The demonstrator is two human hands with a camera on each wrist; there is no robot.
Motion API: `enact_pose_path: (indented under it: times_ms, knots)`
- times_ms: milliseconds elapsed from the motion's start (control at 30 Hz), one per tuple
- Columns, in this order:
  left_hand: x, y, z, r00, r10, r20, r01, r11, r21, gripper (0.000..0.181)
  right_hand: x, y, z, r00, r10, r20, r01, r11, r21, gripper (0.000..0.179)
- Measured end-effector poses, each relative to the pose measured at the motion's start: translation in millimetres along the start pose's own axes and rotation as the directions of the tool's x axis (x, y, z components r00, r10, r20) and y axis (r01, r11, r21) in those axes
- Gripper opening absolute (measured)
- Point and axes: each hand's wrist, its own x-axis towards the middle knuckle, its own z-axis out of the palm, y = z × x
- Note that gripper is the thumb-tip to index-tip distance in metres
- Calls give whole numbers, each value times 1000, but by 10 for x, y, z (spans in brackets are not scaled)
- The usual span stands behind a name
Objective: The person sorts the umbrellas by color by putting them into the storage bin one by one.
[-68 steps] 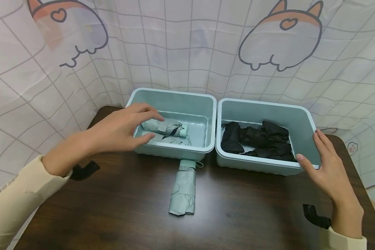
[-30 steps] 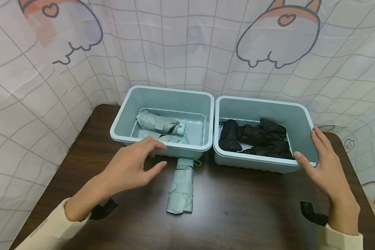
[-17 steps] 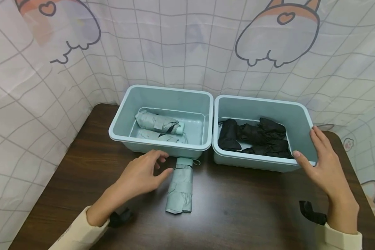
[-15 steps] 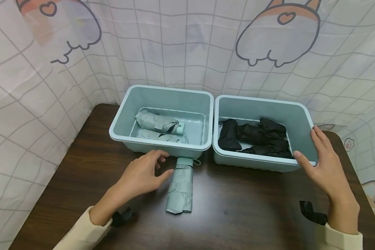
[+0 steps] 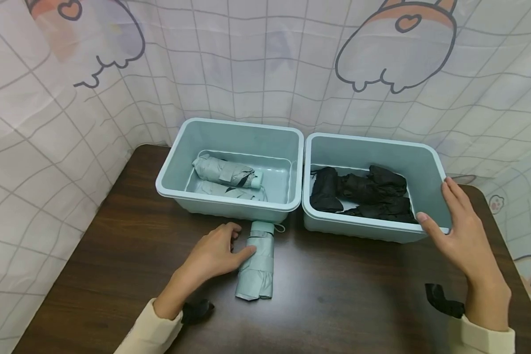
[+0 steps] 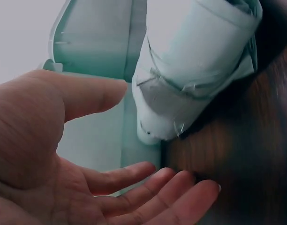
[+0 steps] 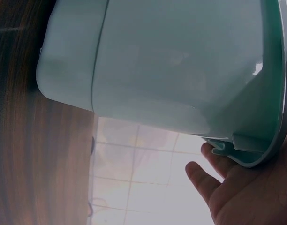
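A folded pale green umbrella [image 5: 255, 275] lies on the table, its capped handle against the left bin. My left hand [image 5: 217, 250] is just left of it, thumb tip overlapping its side in the head view. In the left wrist view, the thumb and fingers of the left hand [image 6: 45, 140] are spread apart beside the umbrella [image 6: 190, 56], with nothing between them. My right hand [image 5: 466, 241] rests at the front right corner of the right bin [image 5: 363, 230]; in the right wrist view, its fingers [image 7: 202, 180] extend loosely outside the bin rim.
The left bin [image 5: 234, 210] holds two pale green folded umbrellas [image 5: 225, 172]. Several black fabric bundles [image 5: 371, 189] lie in the right bin. Both bins stand side by side at the table's back, before a white grid-patterned curtain [image 5: 265, 59].
From over the left bin, my left hand has come down toward the front and right, to the umbrella on the table. My right hand has stayed at the right bin's corner.
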Motion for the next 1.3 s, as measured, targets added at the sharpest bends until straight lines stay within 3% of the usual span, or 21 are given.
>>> enact_pose_path:
  times_ms: [233,500,767,1000,1167,1300]
  knots:
    - [34,106,131,999,-54,-10,54,999,-6,75,13,-4,-4,1000,8,8,-8,1000,-9,83]
    - [53,260,270,998,-64,-16,66,993,95,102,-7,13,13,1000,2,6,-2,1000,-2,83]
    - [85,355,371,995,-74,-61,82,986,144,99,7,16,-9,1000,-5,1,5,1000,7,82]
    - [73,432,452,995,-10,-101,32,976,217,93,-29,42,-42,1000,1,-4,-1,1000,4,82]
    - [72,398,448,991,1,-130,23,983,184,80,-14,34,-19,1000,-1,5,1,1000,5,82]
    - [85,332,386,994,3,-105,11,991,132,77,4,14,9,1000,2,7,-2,1000,7,82]
